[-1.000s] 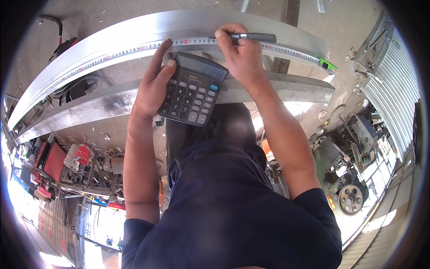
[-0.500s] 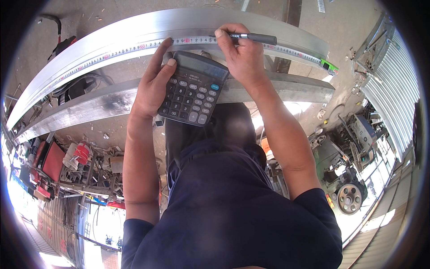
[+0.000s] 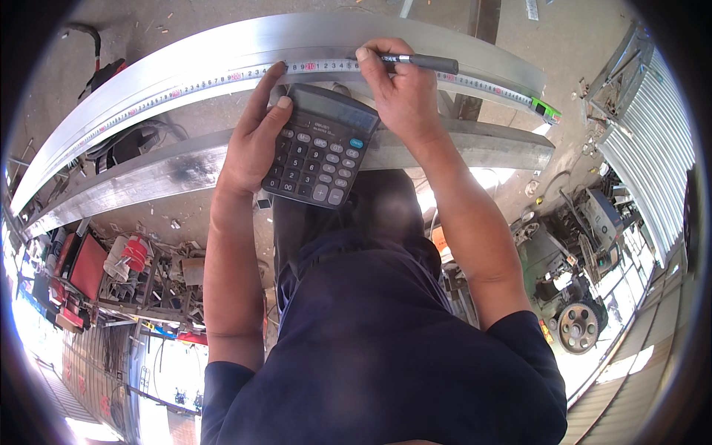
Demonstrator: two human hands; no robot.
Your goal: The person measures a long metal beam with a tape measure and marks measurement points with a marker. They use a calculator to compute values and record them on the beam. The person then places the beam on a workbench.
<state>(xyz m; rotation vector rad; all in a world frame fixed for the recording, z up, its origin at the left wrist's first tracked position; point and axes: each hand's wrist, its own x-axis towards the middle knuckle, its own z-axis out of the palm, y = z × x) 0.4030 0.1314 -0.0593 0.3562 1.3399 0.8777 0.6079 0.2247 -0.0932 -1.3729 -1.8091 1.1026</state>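
My left hand (image 3: 252,144) grips the left edge of a dark calculator (image 3: 319,148), thumb on its face, with the index finger reaching up to the tape measure. The pull-out tape measure (image 3: 200,85) lies along a long silver metal profile (image 3: 297,33), its green case (image 3: 545,110) at the right end. In my right hand (image 3: 400,89) a black marker pen (image 3: 434,64) is held between thumb and fingers, its tip end pointing left near the tape. That hand rests on the profile and covers part of the tape. The marker's very tip is hard to make out.
A second metal bar (image 3: 133,182) runs parallel, nearer to me, under the calculator. Cluttered shelving with a red box (image 3: 83,267) stands at left. Machinery with a round wheel (image 3: 578,327) is at right, beside corrugated metal sheeting (image 3: 653,148). A black cable or hose (image 3: 87,33) lies at far left.
Both hands, the calculator, the marker pen and the tape measure stay in place. The digits on the calculator's display, faintly visible before, no longer show clearly.
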